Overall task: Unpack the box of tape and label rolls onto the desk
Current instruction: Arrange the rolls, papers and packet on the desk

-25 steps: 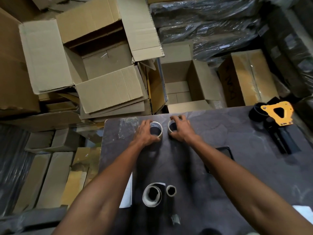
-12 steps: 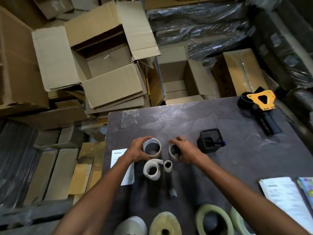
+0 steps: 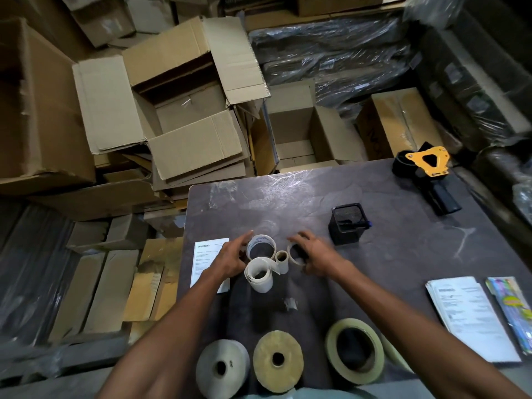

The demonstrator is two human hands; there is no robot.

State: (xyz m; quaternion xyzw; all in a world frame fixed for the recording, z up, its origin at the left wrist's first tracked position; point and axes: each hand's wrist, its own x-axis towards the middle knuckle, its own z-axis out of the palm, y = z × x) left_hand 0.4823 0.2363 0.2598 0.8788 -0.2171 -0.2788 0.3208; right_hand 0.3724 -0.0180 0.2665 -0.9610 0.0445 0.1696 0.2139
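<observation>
On the dark desk (image 3: 288,197) a wide label roll (image 3: 260,246) stands on its edge. My left hand (image 3: 230,259) is right beside it with fingers spread, barely touching its side. My right hand (image 3: 315,253) curls around a thin tape ring (image 3: 293,253) resting on the desk. Between and just in front of them sit a loosely wound label roll (image 3: 259,276) and a small cardboard core (image 3: 282,259). Near me lie a grey roll (image 3: 223,367), a yellow roll (image 3: 277,359) and a large tape roll (image 3: 354,351).
A black mesh pen holder (image 3: 347,223) stands right of my hands, and a yellow tape dispenser (image 3: 429,168) lies at the far right corner. Papers (image 3: 472,315) and a colourful packet (image 3: 512,309) lie at the right, a printed sheet (image 3: 207,260) at the left edge. Open cardboard boxes (image 3: 187,119) crowd the floor beyond.
Both hands pulled the two rolls back from the desk's far edge to beside the loose label roll. My left hand's fingers have spread off its roll.
</observation>
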